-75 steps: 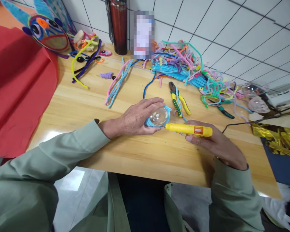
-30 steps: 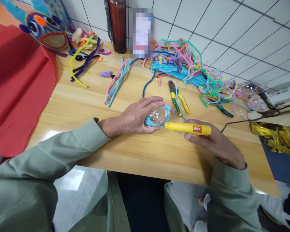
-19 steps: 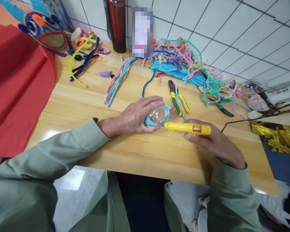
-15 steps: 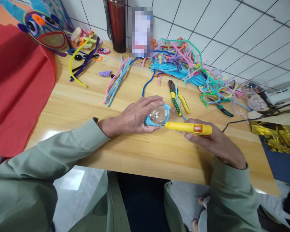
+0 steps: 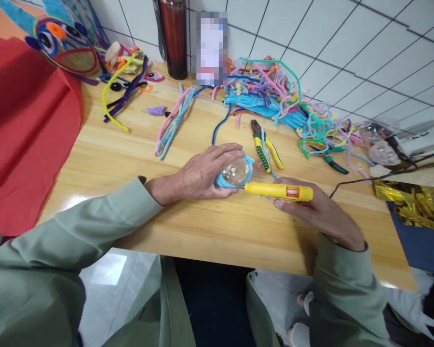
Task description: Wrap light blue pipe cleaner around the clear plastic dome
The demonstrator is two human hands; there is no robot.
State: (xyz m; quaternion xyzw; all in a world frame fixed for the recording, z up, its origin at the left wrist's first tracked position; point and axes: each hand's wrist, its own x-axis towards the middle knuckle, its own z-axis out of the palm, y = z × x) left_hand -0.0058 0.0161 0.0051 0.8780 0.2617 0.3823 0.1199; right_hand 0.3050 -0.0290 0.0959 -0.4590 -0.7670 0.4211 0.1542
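My left hand [image 5: 206, 174] curls round a clear ball [image 5: 236, 170] banded with light blue pipe cleaner [image 5: 224, 181], fingers over its far side and thumb along the near side. In my right hand [image 5: 307, 205] is a yellow glue gun [image 5: 271, 190], gripped with its body level and pointing left. Its metal nozzle meets the near edge of the blue band; whether glue is coming out cannot be made out. Just beyond my right hand lie pliers [image 5: 263, 147] with yellow and green handles, a light blue pipe cleaner across them.
Pipe cleaners [image 5: 271, 103] are heaped along the tiled wall, with a phone [image 5: 211, 48] and a red flask [image 5: 175, 38] beside them. Red cloth [image 5: 29, 140] covers the left side. A black cord [image 5: 365, 180] crosses the right, near gold foil [image 5: 415, 207].
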